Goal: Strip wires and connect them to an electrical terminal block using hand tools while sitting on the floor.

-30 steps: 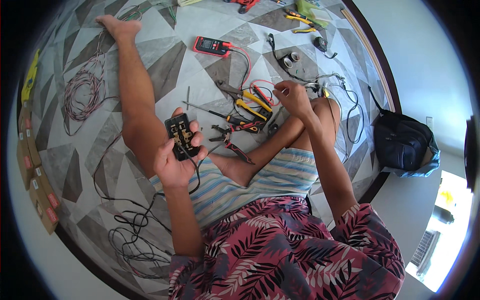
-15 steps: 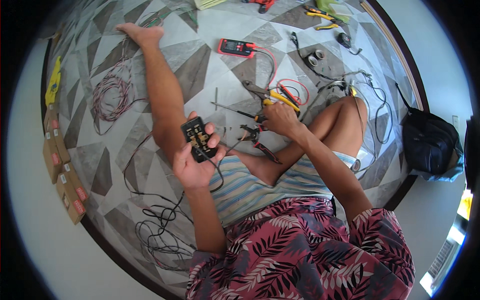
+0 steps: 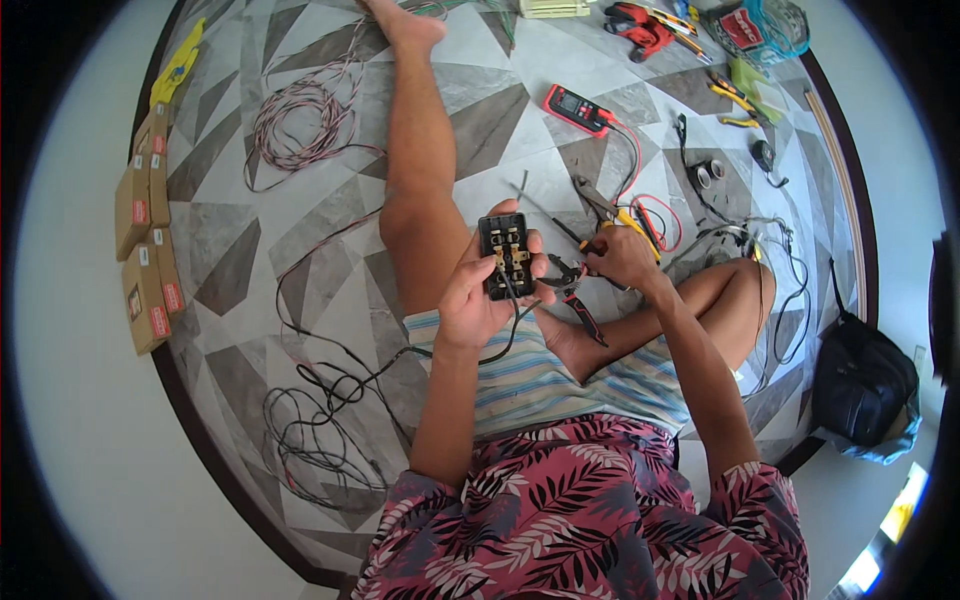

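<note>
My left hand [image 3: 478, 300] holds an opened black socket block [image 3: 492, 232], its brass contacts and screws facing up. A black cable [image 3: 508, 345] enters it and loops down over my lap. Closed around the yellow-and-black handle of a screwdriver [image 3: 568, 233], my right hand [image 3: 624, 256] is low over the floor, the shaft pointing up-left toward the block without touching it. Pliers with yellow handles [image 3: 596, 196] lie just beyond that hand. Between my hands and my folded leg rest wire strippers with red-and-black handles [image 3: 583, 318].
A red multimeter [image 3: 578, 108] with leads lies ahead. Coiled red-black wire [image 3: 300, 125] and tangled black cable [image 3: 320, 425] are to the left, cardboard boxes [image 3: 150, 290] by the wall. To the right are tape rolls [image 3: 708, 172], a tape measure [image 3: 763, 155] and a black bag [image 3: 865, 380].
The view has swung left, so everything sits farther right. My left hand has turned the socket block more upright. The screwdriver in my right hand has tilted to a steeper angle.
</note>
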### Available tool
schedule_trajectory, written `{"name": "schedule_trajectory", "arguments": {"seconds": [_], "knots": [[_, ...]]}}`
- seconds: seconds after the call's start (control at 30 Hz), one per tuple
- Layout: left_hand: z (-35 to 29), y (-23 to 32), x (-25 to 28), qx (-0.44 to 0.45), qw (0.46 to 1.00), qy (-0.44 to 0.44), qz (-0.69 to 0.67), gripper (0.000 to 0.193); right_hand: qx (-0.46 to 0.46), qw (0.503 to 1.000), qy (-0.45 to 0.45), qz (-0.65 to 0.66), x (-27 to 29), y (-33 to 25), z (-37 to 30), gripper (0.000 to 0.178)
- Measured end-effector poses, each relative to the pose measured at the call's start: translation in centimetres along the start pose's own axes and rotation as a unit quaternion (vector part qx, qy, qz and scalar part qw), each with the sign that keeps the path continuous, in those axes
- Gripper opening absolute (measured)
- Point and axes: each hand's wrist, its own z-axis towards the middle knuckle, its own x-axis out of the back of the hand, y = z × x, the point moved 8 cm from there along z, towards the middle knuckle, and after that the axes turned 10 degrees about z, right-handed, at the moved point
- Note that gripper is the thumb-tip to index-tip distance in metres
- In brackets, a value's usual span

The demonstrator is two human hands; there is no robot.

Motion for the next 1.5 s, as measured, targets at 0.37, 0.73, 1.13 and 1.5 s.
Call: {"name": "schedule_trajectory", "arguments": {"seconds": [0.37,0.73,1.13,1.5], "knots": [[0.1,-0.2,1.0,-0.019,0.999,-0.001,0.04,0.058,0.066,0.948,0.166,0.263,2.4,1.2,-2.4,0.027],[0.1,-0.3,1.0,-0.053,0.996,0.002,0.068,0.06,0.162,0.941,0.229,0.191,16.4,-9.4,-14.2,0.03],[-1.9,0.6,-2.0,-0.114,0.967,0.033,0.224,0.068,0.253,0.962,0.037,-0.092,19.2,-17.2,-20.8,0.041],[-2.9,0.5,-2.8,-0.156,0.966,0.023,0.207,0.071,0.272,0.957,0.021,-0.098,18.5,-17.9,-21.1,0.041]]}}
